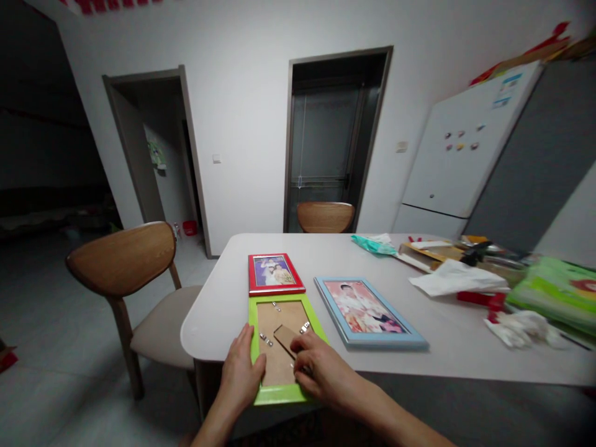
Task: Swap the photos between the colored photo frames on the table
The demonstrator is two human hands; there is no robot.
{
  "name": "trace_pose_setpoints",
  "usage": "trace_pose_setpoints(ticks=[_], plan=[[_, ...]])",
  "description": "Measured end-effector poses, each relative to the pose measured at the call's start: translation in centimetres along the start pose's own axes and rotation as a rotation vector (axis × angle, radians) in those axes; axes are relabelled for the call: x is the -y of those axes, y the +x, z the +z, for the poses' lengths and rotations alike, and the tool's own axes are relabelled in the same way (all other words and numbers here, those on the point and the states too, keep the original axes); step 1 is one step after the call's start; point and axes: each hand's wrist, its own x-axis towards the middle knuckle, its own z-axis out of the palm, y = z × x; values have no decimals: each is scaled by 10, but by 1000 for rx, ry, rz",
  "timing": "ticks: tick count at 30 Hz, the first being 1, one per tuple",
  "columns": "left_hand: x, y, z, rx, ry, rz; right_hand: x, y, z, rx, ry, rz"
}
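Observation:
A lime-green picture frame [285, 395] lies face down at the table's near edge, its brown backing board [274, 366] upward. Small metal clips [266, 339] sit around the board, and a folded-out stand leg [285, 339] is at its middle. My left hand [242, 366] grips the frame's left side, the thumb resting over the board. On the right side, my right hand [319, 366] is closed with curled fingers beside a metal clip [304, 328]; its fingertips are partly hidden. A red picture frame [276, 292] lies face up just beyond, touching or nearly touching the green one.
A light-blue picture frame [386, 341] with a photo lies to the right on the white table [214, 310]. Farther right are crumpled white paper [459, 277], a teal wrapper [372, 244] and a green package [554, 288]. Wooden chairs [125, 257] stand left and behind.

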Motion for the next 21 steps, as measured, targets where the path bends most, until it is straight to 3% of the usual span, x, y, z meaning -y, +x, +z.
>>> trace_pose_setpoints(ticks=[9, 21], plan=[[1, 0, 0, -3, -7, -3, -3, 0, -20, 170, -3, -118], [1, 0, 1, -8, -8, -9, -5, 11, -10, 87, 10, -53]])
